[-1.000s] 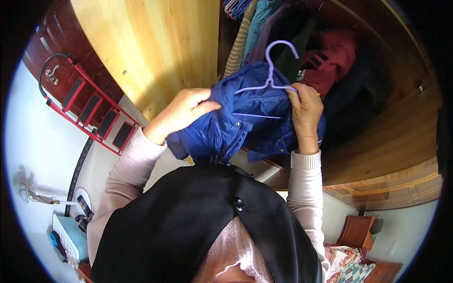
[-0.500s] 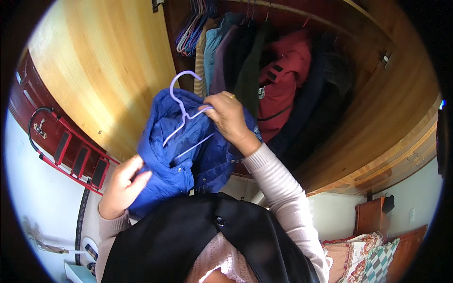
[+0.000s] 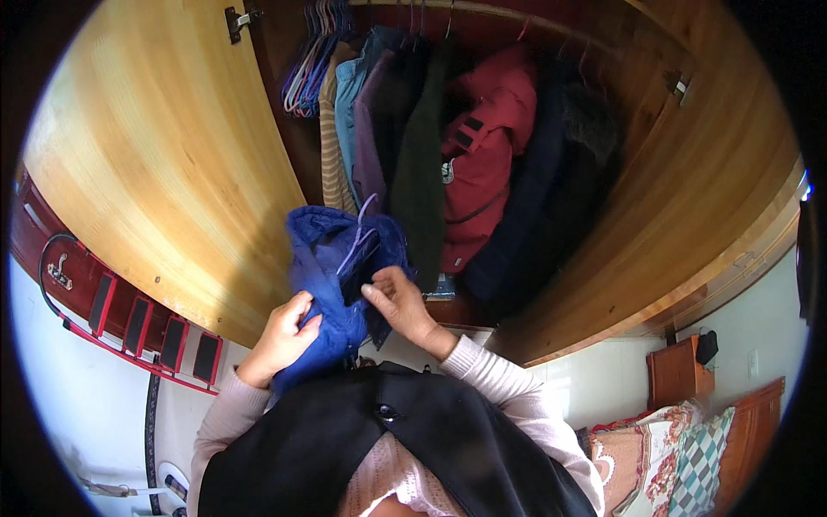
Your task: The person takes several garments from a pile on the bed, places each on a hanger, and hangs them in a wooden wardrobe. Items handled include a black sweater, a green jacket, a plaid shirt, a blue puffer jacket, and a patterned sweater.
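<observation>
A blue jacket (image 3: 312, 269) with a hooded or wide collar hangs in front of me, bunched and partly folded. Out of its neck opening rises the hook of a light purple hanger (image 3: 360, 231); the hanger's lower part is hidden inside the cloth. My left hand (image 3: 282, 339) is closed on the jacket's front on the left side, thumb and fingers pinching the fabric. On the other side, my right hand (image 3: 401, 307) has its fingers curled at the jacket's opposite front edge, just below the hanger.
Ahead stands an open wardrobe with a left door (image 3: 164, 129) and a right door (image 3: 680, 215). On its rail hang several garments, among them a red jacket (image 3: 482, 164), and a bunch of bare hangers (image 3: 314, 69). A red folding ladder (image 3: 138, 332) leans at left; bedding (image 3: 646, 457) lies lower right.
My right hand has let go of the hanger's shoulder and moved down to the jacket's front edge. The hanger has sunk deeper into the jacket. The view has shifted, showing more wardrobe.
</observation>
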Demonstrator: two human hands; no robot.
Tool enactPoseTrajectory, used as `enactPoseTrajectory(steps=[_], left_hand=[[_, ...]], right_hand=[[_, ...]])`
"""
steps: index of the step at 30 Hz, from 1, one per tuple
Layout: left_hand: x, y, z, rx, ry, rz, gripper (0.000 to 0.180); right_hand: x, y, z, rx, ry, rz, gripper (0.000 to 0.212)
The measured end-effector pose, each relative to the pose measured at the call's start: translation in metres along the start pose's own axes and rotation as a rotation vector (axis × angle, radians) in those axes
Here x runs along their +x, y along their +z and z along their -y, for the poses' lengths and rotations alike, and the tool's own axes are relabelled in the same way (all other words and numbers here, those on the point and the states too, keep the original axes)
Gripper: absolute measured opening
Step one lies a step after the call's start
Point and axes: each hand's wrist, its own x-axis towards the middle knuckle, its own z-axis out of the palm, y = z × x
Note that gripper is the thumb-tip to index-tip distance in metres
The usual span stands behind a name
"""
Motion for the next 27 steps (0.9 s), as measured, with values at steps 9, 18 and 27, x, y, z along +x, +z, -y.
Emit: enactPoseTrajectory(steps=[9,18,27], left_hand=[[0.047,0.118,0.036,0.156,0.285,-0.024,0.042],[0.12,0.096,-0.008,-0.031,0.258,0.116,0.043],[0.297,0.025,0.021,0.132,0.426,-0.57,0.047]], right_hand=[[0.046,-0.002,-0.057,0.007,0.148,-0.375,0.027],[0.057,-0.116,-0.09,-0.261,-0.13,-0.296,0.019],[-0.031,-0.098,0.035,-0.109,0.116,-0.058,0.021]])
